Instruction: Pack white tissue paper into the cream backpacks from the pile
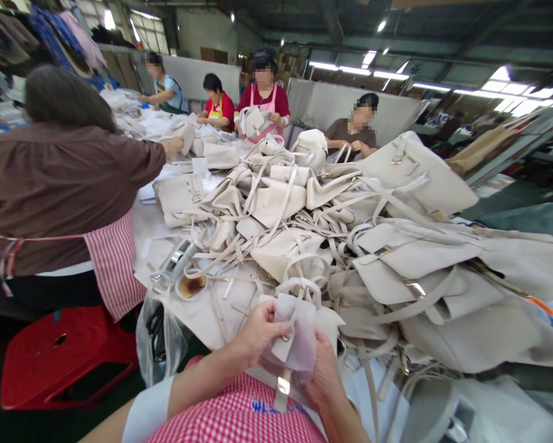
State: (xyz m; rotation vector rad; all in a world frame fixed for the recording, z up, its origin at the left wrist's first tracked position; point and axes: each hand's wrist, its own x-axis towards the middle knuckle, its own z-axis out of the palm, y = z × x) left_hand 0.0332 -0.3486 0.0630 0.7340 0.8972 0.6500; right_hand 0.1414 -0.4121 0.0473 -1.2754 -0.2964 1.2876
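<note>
Close in front of my checked apron, my left hand (258,335) pinches a beige bag strap tab (283,349) together with a thin whitish wrapping sheet (306,335). The sheet lies behind the tab and looks slightly see-through. Its right edge is between the fingers and thumb of my right hand (321,368), whose fingertips are partly hidden. Below the tab hangs a short strap with a shiny metal clasp (283,386). The beige handbag (326,320) these parts seem to belong to sits just beyond, its handle arching above the sheet.
Many beige handbags (276,203) with tangled straps are heaped across the table. A tape dispenser (175,261) and a bowl of brown stuff (192,286) stand left. A plastic bag (160,344) hangs at the edge by a red stool (68,357). Several co-workers surround the table.
</note>
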